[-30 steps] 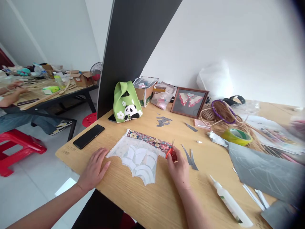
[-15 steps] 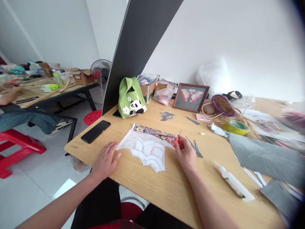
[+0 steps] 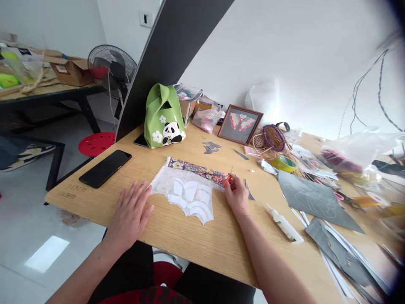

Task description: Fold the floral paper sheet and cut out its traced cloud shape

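My left hand (image 3: 130, 213) lies flat and open on the wooden table (image 3: 190, 240), its fingertips just left of a pale sheet with white curved paper pieces (image 3: 188, 195). A strip of patterned floral fabric (image 3: 198, 170) runs along the sheet's far edge. My right hand (image 3: 237, 195) is closed around small red-handled scissors (image 3: 228, 180), whose blades point up at the right end of the fabric strip.
A black phone (image 3: 105, 167) and a green panda bag (image 3: 163, 120) lie at the left. A glue bottle (image 3: 284, 223), grey paper sheets (image 3: 310, 198), a tape roll (image 3: 283, 164), a framed picture (image 3: 239, 124) and a woven basket (image 3: 274, 138) crowd the right. A fan (image 3: 111, 71) stands behind.
The view has swung right and moved closer. Both hands stay beside the sheet; my right hand keeps the scissors at the fabric's right end.
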{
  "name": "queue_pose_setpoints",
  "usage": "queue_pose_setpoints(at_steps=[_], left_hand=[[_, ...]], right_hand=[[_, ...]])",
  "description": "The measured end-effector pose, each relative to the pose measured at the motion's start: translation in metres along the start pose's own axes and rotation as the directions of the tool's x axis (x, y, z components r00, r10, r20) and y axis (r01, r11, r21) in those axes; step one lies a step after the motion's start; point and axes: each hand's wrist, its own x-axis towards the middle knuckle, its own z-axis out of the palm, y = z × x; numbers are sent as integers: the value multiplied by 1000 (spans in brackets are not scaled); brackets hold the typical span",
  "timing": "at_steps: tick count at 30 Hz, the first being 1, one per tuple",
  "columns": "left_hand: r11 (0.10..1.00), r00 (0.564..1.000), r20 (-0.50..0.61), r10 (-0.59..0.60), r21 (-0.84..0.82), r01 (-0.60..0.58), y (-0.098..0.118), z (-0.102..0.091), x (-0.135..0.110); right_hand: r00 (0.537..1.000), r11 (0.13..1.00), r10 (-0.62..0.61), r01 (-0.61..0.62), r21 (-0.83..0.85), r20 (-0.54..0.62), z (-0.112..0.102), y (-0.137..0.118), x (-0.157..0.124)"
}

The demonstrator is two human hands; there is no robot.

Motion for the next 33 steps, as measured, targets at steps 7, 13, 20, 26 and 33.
queue_pose_setpoints(at_steps=[7,13,20,26,33], left_hand=[[994,993,63,99,-52,-96,29,10,23],[999,990,134,34,-33,-30,35,34,37],[996,978,197,71,32,-79,27,40,36],[989,954,272,127,38,-143,8,34,48],[974,908,354,226,-50,-223,-19,28,66]], right_hand=[[1000,999,18,-19,31,19,1,2,2],[999,997,48,-49,65,21,1,1,2],[997,990,73,-76,117,31,-3,-5,4],[995,986,95,-99,136,33,-5,-9,4],[996,983,84,-89,163,37,-8,-14,-2]])
